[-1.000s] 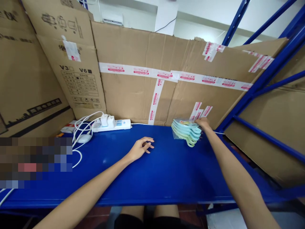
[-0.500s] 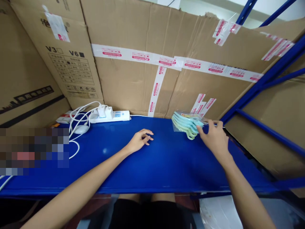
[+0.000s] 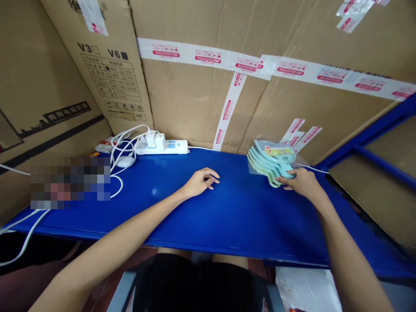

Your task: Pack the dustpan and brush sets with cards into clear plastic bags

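A clear plastic bag holds a stack of pale blue and pale green plastic hangers, lying near the cardboard wall at the right of the blue table. My right hand grips the near right edge of this pack, with its fingers closed on the hanger ends. Those ends are partly hidden by the fingers. My left hand rests over the middle of the table, its fingers loosely curled and apart, holding nothing. The hangers lie to the right of it.
A white power strip with plugs and tangled white cables stands at the back left, beside a white mouse-shaped item. Taped cardboard walls the back of the blue table. A blue metal frame bounds the right. A blurred-out patch covers the left.
My right hand has come down from above the pack and closed on its near edge. The view has tilted down and shifted left. My left hand keeps its pose.
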The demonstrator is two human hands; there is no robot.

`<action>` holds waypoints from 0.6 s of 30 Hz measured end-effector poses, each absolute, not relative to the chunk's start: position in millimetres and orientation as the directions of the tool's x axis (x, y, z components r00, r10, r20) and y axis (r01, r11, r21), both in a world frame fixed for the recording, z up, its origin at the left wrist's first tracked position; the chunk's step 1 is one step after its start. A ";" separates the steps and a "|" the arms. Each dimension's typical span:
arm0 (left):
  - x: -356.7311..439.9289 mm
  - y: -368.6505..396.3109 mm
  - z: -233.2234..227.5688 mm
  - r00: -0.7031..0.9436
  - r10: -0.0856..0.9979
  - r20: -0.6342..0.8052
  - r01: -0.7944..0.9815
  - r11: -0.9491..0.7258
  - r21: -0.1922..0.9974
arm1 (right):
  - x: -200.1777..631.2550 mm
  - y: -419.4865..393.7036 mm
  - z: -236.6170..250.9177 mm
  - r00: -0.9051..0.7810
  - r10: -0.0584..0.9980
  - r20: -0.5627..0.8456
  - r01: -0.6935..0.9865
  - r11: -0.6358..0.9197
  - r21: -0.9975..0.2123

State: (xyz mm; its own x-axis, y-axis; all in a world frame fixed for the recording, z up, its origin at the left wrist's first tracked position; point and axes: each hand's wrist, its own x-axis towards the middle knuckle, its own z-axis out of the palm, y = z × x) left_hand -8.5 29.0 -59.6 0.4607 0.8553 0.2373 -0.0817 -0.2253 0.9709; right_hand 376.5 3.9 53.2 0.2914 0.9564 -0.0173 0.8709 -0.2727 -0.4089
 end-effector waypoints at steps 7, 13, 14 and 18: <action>-8.9 28.7 -62.3 0.469 0.834 0.290 -0.091 -0.281 0.955 | 367.1 10.9 50.2 0.231 0.960 -0.160 0.780 -0.281 -0.559; -6.9 33.5 -65.5 0.463 0.839 0.285 -0.076 -0.283 0.956 | 360.7 -2.8 39.2 0.039 0.999 0.003 0.971 -0.037 -0.235; -7.0 34.0 -65.6 0.465 0.840 0.281 -0.071 -0.280 0.957 | 360.0 -4.6 39.3 0.003 1.000 0.031 0.985 0.003 -0.172; -7.4 33.3 -65.7 0.465 0.840 0.282 -0.062 -0.287 0.956 | 357.9 -11.1 45.3 -0.043 0.999 0.013 0.999 0.043 -0.019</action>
State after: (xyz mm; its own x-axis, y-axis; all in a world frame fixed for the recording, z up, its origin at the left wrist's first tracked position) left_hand -7.4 33.3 -65.7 0.4646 0.8396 0.2815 -0.0615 -0.2865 0.9561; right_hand 357.9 -11.1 45.3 -0.0425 0.9990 0.0133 0.9989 0.0428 -0.0193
